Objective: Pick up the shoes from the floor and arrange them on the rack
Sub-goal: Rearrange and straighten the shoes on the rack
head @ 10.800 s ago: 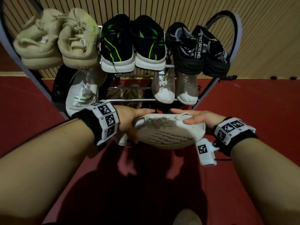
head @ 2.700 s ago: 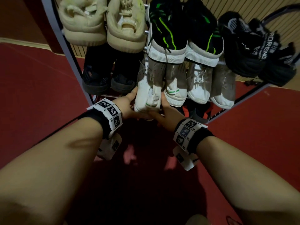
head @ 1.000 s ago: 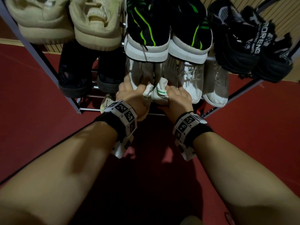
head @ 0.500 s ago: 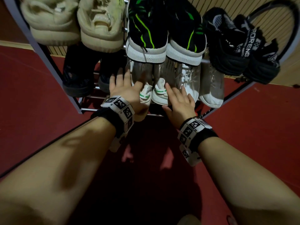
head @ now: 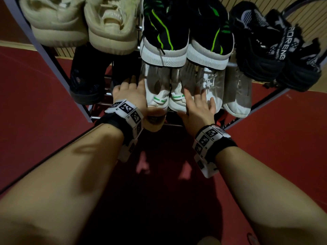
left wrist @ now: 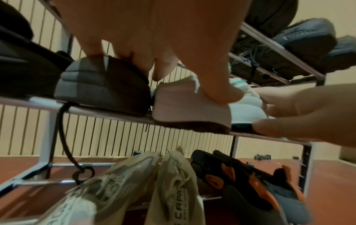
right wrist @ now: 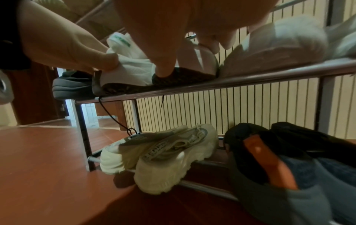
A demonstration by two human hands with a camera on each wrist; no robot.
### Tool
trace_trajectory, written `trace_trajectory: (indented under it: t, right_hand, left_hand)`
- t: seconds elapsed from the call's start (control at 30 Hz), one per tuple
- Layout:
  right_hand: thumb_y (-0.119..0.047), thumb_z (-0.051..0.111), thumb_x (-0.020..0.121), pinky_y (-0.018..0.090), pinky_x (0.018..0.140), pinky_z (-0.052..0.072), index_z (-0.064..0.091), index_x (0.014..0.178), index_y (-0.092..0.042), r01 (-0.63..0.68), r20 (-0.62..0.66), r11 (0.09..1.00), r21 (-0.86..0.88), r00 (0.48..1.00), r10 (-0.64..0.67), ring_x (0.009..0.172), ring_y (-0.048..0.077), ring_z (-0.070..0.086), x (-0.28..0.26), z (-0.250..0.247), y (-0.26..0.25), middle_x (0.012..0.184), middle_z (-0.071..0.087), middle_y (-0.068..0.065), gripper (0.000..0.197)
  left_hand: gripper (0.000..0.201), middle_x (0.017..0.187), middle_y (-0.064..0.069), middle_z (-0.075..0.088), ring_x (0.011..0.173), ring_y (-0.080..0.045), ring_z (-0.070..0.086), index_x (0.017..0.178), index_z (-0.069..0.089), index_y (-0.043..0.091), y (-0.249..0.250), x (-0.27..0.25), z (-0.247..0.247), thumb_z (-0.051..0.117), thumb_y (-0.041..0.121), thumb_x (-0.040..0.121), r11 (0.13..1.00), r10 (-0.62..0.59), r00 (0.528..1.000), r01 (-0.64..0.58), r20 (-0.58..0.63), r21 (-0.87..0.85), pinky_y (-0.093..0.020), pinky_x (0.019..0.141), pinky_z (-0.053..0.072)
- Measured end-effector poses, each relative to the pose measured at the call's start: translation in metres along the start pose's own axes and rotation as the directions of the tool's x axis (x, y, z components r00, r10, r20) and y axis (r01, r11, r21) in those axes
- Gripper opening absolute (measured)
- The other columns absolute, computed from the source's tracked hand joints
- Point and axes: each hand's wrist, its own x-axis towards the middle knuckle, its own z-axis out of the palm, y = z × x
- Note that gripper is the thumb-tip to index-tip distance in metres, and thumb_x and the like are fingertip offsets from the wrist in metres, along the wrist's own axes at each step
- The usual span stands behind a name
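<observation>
A pair of white shoes with green heel tabs, the left shoe (head: 157, 89) and the right shoe (head: 177, 101), stands on the middle shelf of the metal rack (head: 53, 64), heels toward me. My left hand (head: 131, 91) lies beside the left shoe with fingers straight, its thumb touching that heel (left wrist: 190, 106). My right hand (head: 200, 103) rests flat on the right shoe's outer side, its thumb against the heel (right wrist: 192, 60). Neither hand grips anything.
The top shelf holds beige shoes (head: 53, 23), black-green sneakers (head: 164, 32) and black shoes (head: 265, 50). Dark shoes (head: 85, 82) and another white pair (head: 237, 96) flank my hands. Beige sneakers (left wrist: 134, 182) and black-orange shoes (left wrist: 240, 182) fill the bottom shelf. Red floor (head: 283, 156) surrounds the rack.
One second ago both hands gripped the white shoes' heels. They have let go; the fingers are now straight and rest against the shoes, which stay on the middle shelf.
</observation>
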Motion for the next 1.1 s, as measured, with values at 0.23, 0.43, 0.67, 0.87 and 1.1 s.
trace_trajectory:
  t: [0.23, 0.43, 0.67, 0.87, 1.1]
  right_hand:
    - [-0.038, 0.047, 0.095, 0.048, 0.114, -0.009, 0.007, 0.149, -0.032, -0.042, 0.027, 0.999, 0.033, 0.999, 0.041, 0.146, 0.030, 0.001, 0.002, -0.001, -0.007, 0.150, 0.026, 0.011, 0.068]
    - [-0.042, 0.042, 0.095, 0.050, 0.115, -0.006, 0.007, 0.149, -0.031, -0.084, 0.093, 0.995, 0.047, 0.993, 0.079, 0.145, 0.030, -0.010, -0.002, -0.013, -0.011, 0.153, 0.021, 0.009, 0.065]
    - [-0.046, 0.049, 0.091, 0.044, 0.115, 0.012, 0.004, 0.150, -0.029, -0.273, -0.013, 0.943, 0.188, 0.960, 0.280, 0.145, 0.027, 0.008, -0.021, -0.030, 0.012, 0.156, 0.013, 0.007, 0.077]
    - [-0.034, 0.050, 0.095, 0.037, 0.100, 0.038, 0.000, 0.151, -0.022, -0.532, 0.156, 0.611, 0.587, 0.814, 0.560, 0.128, 0.033, 0.043, -0.031, -0.037, 0.053, 0.146, 0.037, 0.017, 0.077]
    - [-0.038, 0.047, 0.095, 0.036, 0.097, 0.042, -0.011, 0.150, -0.023, -0.559, 0.189, 0.358, 0.748, 0.696, 0.693, 0.116, 0.037, 0.054, -0.025, -0.033, 0.078, 0.136, 0.050, 0.019, 0.082]
  left_hand:
    - [0.116, 0.147, -0.006, 0.033, 0.135, -0.029, 0.026, 0.149, 0.001, 0.025, 0.001, -0.001, -0.002, 0.049, 0.084, 0.062, 1.000, 0.000, 1.000, 0.000, -0.028, 0.003, -0.042, 0.109, 0.022]
    - [0.115, 0.155, -0.012, 0.014, 0.143, -0.031, 0.012, 0.149, -0.010, 0.022, 0.004, -0.008, 0.002, 0.045, 0.082, 0.067, 0.999, 0.019, 0.998, -0.020, -0.052, -0.025, -0.046, 0.117, 0.003]
    - [0.080, 0.153, -0.019, 0.014, 0.144, -0.033, -0.011, 0.138, 0.032, 0.017, 0.039, -0.025, 0.000, 0.045, 0.069, 0.079, 0.986, 0.134, 0.988, -0.141, -0.083, -0.086, -0.048, 0.116, -0.007]
    - [0.084, 0.148, -0.022, 0.027, 0.141, -0.037, 0.012, 0.146, 0.020, 0.020, 0.061, -0.028, -0.008, 0.043, 0.069, 0.081, 0.987, 0.134, 0.982, -0.144, -0.137, -0.070, -0.051, 0.115, -0.005]
    - [0.082, 0.157, -0.013, -0.002, 0.142, -0.032, 0.012, 0.148, 0.010, 0.023, 0.094, -0.036, -0.006, 0.051, 0.055, 0.085, 0.959, 0.241, 0.963, -0.255, -0.123, -0.121, -0.045, 0.115, 0.006]
